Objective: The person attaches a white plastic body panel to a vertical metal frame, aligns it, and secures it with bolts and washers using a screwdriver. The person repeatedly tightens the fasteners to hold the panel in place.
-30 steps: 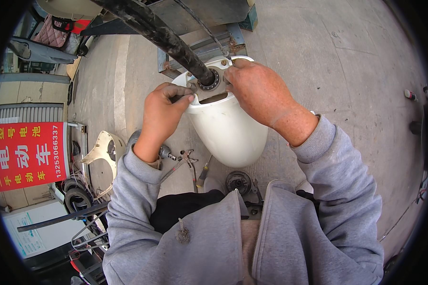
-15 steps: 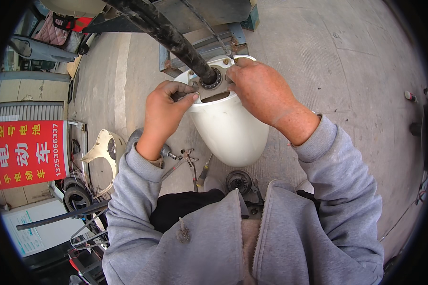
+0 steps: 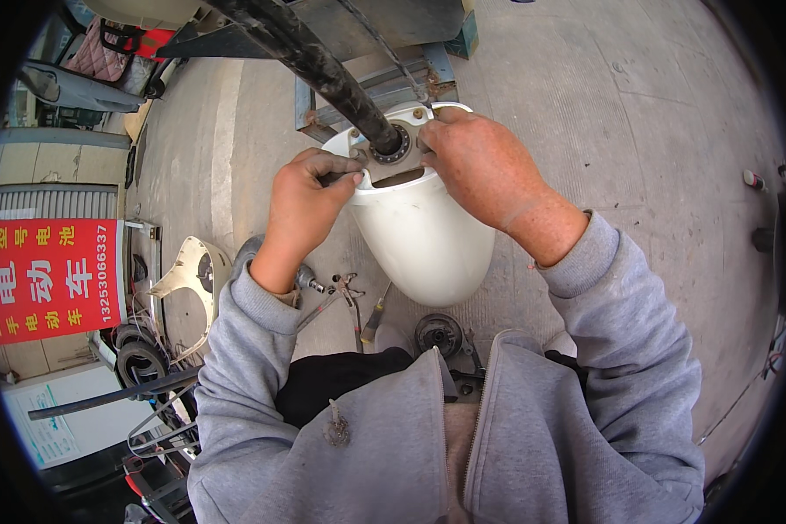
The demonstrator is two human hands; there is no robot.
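Observation:
A white front fender [image 3: 428,240] hangs below a metal mounting plate [image 3: 384,171], its rounded end toward me. Through the plate rises a black steering tube [image 3: 349,96], slanting up to the far left, with a ring of bearing balls [image 3: 396,155] around its base. My left hand [image 3: 310,188] pinches at the plate's left edge; thumb and forefinger are closed there, and what lies between them is too small to tell. My right hand [image 3: 480,162] is closed at the right edge beside the tube, its fingertips partly hidden by the hand itself. Brass-coloured bolts [image 3: 418,113] show on the far side.
Pliers [image 3: 351,301], a screwdriver [image 3: 376,316], a power tool [image 3: 306,278] and a round dark metal part [image 3: 442,335] lie close to me. A cream plastic panel [image 3: 203,293], tyres [image 3: 141,362] and a red banner [image 3: 52,279] are at the left. A metal stand [image 3: 384,92] sits beyond the fender.
Both hands keep their places at the plate's edges, with only slight finger movement. The view has shifted a little.

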